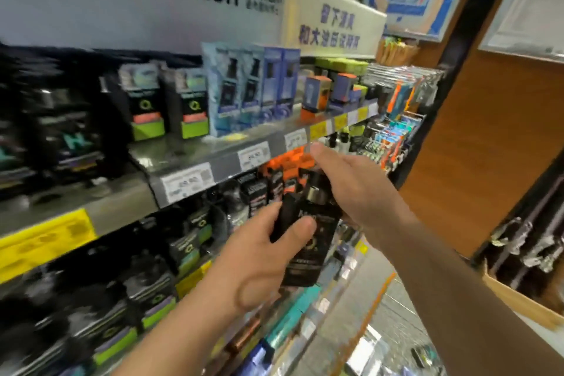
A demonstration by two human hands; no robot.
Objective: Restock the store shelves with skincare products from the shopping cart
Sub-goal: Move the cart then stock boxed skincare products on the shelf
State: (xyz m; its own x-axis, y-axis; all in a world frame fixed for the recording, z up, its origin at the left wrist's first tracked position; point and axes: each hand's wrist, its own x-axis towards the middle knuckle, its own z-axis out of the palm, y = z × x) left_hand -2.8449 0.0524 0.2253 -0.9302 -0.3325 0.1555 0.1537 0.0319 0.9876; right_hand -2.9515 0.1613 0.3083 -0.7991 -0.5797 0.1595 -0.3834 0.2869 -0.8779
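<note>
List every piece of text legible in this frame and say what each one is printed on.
"Men", large black letters, with smaller blurred lettering beside it: white header board above the shelves.
Blue Chinese characters, too blurred to read: white angled sign.
Price figures, unreadable: white and yellow shelf-edge tags.
Pale print, unreadable: black product box held by left hand and right hand.

An orange-brown wall panel [476,143] stands right of the white header board [91,9].
</note>
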